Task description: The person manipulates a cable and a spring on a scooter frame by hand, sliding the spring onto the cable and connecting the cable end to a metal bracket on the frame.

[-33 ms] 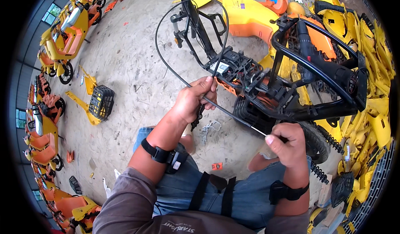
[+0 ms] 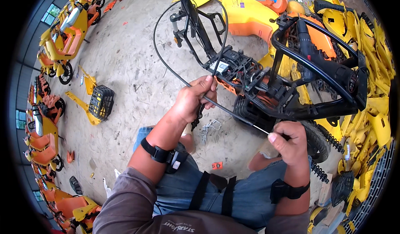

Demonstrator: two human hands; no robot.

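Observation:
My left hand (image 2: 196, 95) is closed around a black sheathed cable (image 2: 171, 70), which rises from the fingers in a wide loop before the scooter frame. From that hand the cable runs down to the right. Its thin silver end (image 2: 261, 129) goes into the closed fingers of my right hand (image 2: 289, 142), where the tip is hidden. Just beyond both hands lies the stripped black scooter frame (image 2: 316, 67), with bare wiring and a battery-like block (image 2: 223, 67) in its floor section. A dark chain-like piece (image 2: 197, 118) hangs below my left hand.
Yellow body panels (image 2: 377, 121) are heaped along the right. A black tyre (image 2: 314, 142) and coil springs (image 2: 320, 173) sit beside my right forearm. Yellow and orange scooters (image 2: 66, 36) line the left wall. A black basket with yellow parts (image 2: 101, 102) lies on the concrete floor.
My right hand has shifted very slightly right and up with the silver cable end. The cable loop has moved a little left and up. My left hand stays nearly in place.

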